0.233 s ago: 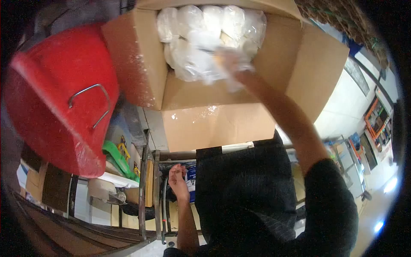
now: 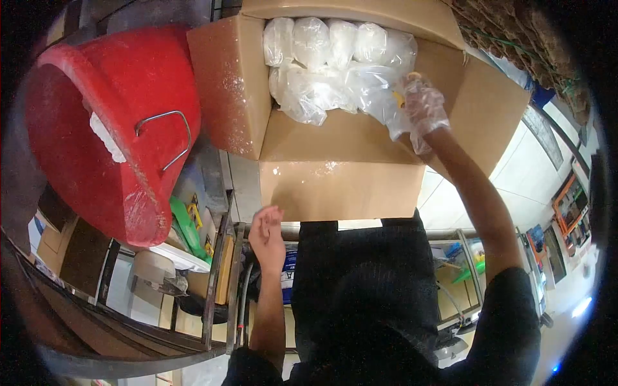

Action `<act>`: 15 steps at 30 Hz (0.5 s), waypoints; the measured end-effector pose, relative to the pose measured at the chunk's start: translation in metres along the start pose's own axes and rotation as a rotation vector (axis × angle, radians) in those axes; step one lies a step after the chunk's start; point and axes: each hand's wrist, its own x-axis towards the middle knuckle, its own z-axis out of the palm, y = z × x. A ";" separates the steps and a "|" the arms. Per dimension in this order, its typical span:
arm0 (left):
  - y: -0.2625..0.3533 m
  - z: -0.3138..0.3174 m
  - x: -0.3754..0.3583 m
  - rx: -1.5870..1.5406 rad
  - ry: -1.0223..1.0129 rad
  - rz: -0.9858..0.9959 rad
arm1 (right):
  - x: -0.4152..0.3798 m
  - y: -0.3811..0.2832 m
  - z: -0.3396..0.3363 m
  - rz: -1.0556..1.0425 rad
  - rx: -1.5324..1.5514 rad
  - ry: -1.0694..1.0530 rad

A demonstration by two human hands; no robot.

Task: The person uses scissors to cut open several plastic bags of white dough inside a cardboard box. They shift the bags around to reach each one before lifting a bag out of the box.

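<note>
My right hand (image 2: 425, 106), in a clear plastic glove, is at the right side of an open cardboard box (image 2: 335, 145). Its fingers are closed around something with a small yellow part (image 2: 398, 99); its kind is hidden by the hand. Clear plastic bags (image 2: 312, 87) filled with white stuff lie in rows in the box, and a loose bag end touches or comes close to the glove. Bare and loosely curled, my left hand (image 2: 268, 238) hovers near the box's front flap with nothing visible in it.
A red tub (image 2: 138, 83) with a metal handle lies tilted at the left, white material inside. Below it are a metal rack (image 2: 219, 276) and a green tool (image 2: 187, 228). White specks dot the box flaps. Stacked brown trays (image 2: 515, 38) stand at upper right.
My right hand has moved right, from over the bags to the box's right side. My left hand has risen towards the front flap. The whole view has shifted slightly.
</note>
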 end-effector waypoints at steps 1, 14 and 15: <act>0.010 0.008 0.007 0.009 -0.011 0.046 | 0.003 -0.003 -0.026 0.044 0.047 0.086; 0.017 0.011 0.034 -0.050 0.112 0.303 | 0.126 -0.183 0.148 -0.656 0.986 0.259; 0.022 0.008 0.036 -0.018 0.126 0.280 | 0.117 -0.179 0.154 -0.638 0.957 0.247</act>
